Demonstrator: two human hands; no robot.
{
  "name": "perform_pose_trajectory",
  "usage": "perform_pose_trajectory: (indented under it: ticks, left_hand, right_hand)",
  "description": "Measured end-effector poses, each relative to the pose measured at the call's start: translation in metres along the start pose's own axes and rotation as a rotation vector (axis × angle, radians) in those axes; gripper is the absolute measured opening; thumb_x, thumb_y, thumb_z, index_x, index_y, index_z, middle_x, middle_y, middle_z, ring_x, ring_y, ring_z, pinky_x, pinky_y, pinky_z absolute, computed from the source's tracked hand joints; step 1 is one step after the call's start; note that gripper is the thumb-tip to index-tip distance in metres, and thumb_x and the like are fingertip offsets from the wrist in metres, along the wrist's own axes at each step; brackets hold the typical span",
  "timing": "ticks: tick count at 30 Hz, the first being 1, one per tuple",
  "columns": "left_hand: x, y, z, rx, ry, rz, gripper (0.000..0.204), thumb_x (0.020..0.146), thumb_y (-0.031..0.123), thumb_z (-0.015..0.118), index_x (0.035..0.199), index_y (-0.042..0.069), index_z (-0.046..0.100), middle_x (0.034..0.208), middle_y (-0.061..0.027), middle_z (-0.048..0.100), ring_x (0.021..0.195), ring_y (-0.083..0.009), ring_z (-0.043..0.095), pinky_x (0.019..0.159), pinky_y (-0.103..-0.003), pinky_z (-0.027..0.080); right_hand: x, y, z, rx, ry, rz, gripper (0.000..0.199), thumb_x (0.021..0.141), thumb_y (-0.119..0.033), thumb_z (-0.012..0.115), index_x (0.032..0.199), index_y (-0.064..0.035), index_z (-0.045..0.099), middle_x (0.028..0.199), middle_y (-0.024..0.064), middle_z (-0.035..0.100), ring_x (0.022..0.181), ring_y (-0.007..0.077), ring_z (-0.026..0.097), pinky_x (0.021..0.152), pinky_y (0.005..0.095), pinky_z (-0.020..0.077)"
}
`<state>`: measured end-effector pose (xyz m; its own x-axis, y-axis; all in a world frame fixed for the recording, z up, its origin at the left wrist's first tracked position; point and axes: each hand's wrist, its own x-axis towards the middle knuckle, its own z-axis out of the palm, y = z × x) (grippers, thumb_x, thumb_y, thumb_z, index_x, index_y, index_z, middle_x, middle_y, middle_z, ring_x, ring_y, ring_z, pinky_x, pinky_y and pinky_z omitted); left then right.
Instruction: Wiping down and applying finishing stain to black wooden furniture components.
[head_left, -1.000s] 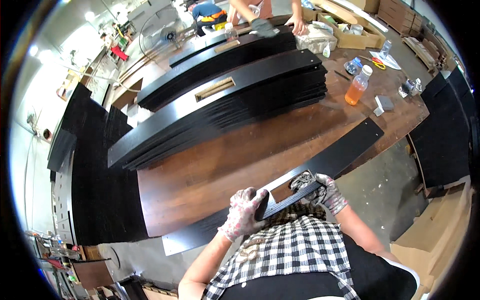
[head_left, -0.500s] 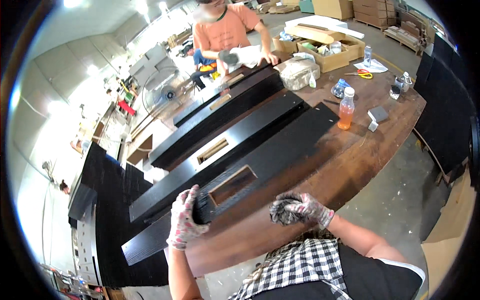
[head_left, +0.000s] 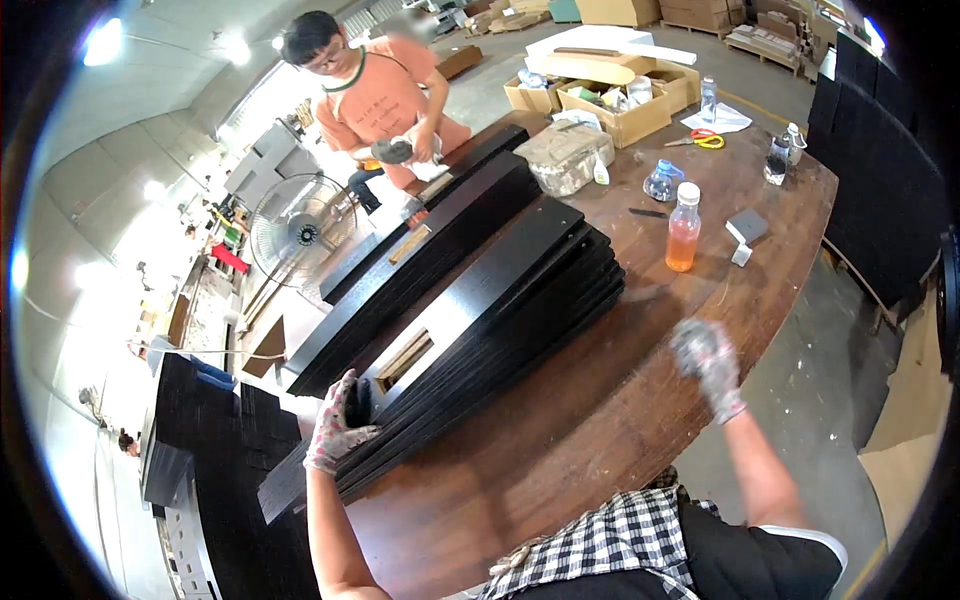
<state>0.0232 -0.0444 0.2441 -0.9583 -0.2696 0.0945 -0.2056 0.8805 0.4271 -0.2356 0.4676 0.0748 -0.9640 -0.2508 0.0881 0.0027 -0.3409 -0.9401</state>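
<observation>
My left hand [head_left: 338,430], in a pink-dotted white glove, is closed round a black pad [head_left: 358,402] at the near left end of a stack of long black boards [head_left: 520,315]. The top board has a rectangular cut-out [head_left: 405,360] with bare wood edges. Out to the right, over the brown table [head_left: 600,410], my gloved right hand [head_left: 712,372] is smeared by motion. A dark grey crumpled cloth [head_left: 687,346] shows blurred at its fingers, apart from the boards.
Further stacks of black boards [head_left: 440,235] lie beyond. Across the table a person [head_left: 385,100] handles a white cloth. A bottle of orange liquid [head_left: 683,230], a grey block [head_left: 746,225], scissors [head_left: 705,140] and cardboard boxes [head_left: 630,115] stand to the right. A fan [head_left: 303,230] is behind.
The slotted board lying apart in front is now gone from there, and the stack's layered near side shows. My right hand has swung right and away from me; my left has shifted slightly left.
</observation>
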Motion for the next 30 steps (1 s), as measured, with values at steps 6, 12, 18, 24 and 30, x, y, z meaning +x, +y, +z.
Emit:
perform_pose_trajectory:
  ticks: [6,12,18,24,30]
  left_hand:
    - [0.009,0.013,0.017,0.227,0.133,0.109,0.104,0.046,0.041,0.086,0.134,0.002,0.046,0.128,-0.0189,0.053,0.118,-0.037,0.05,0.103,-0.043,0.038]
    - [0.004,0.004,0.013,0.232,0.133,0.067,0.104,0.052,0.053,0.081,0.136,0.004,0.045,0.13,-0.0173,0.052,0.121,-0.036,0.048,0.102,-0.044,0.038]
    - [-0.017,0.033,0.016,0.512,0.309,0.217,0.071,0.072,0.039,0.072,0.132,0.008,0.05,0.133,-0.0127,0.051,0.127,-0.0347,0.044,0.107,-0.049,0.031]
    - [-0.131,0.045,0.097,0.093,0.787,-0.165,0.043,0.08,0.006,0.067,0.122,0.006,0.056,0.122,-0.0119,0.058,0.116,-0.0305,0.052,0.1,-0.042,0.04]
    - [-0.178,0.122,0.18,-0.367,0.865,-0.511,0.026,0.083,-0.003,0.061,0.108,0.001,0.062,0.114,-0.0124,0.06,0.113,-0.0246,0.055,0.1,-0.035,0.04]
  right_hand:
    - [0.068,0.044,-0.141,-1.501,0.366,-0.164,0.038,0.087,-0.019,0.053,0.122,-0.0048,0.056,0.125,0.0154,0.055,0.11,0.0314,0.056,0.092,0.0413,0.0452]
    - [-0.01,0.086,0.124,-1.882,-0.561,-0.134,0.043,0.071,-0.04,0.057,0.101,-0.0097,0.064,0.115,0.0156,0.059,0.11,0.0282,0.053,0.082,0.0473,0.0434]
    - [-0.049,0.104,0.179,-0.702,-1.006,-0.714,0.033,0.073,-0.017,0.062,0.105,-0.0097,0.063,0.105,0.0093,0.065,0.094,0.0265,0.062,0.079,0.0398,0.052]
    - [0.047,0.084,0.063,-1.452,-0.077,-0.174,0.045,0.087,-0.029,0.057,0.125,-0.0056,0.052,0.122,0.0218,0.052,0.112,0.0397,0.049,0.099,0.0487,0.0359]
    - [-0.032,0.173,0.182,-1.395,-0.425,-0.853,0.057,0.081,-0.029,0.062,0.134,-0.0117,0.047,0.134,0.0165,0.043,0.114,0.0402,0.046,0.092,0.0587,0.0357]
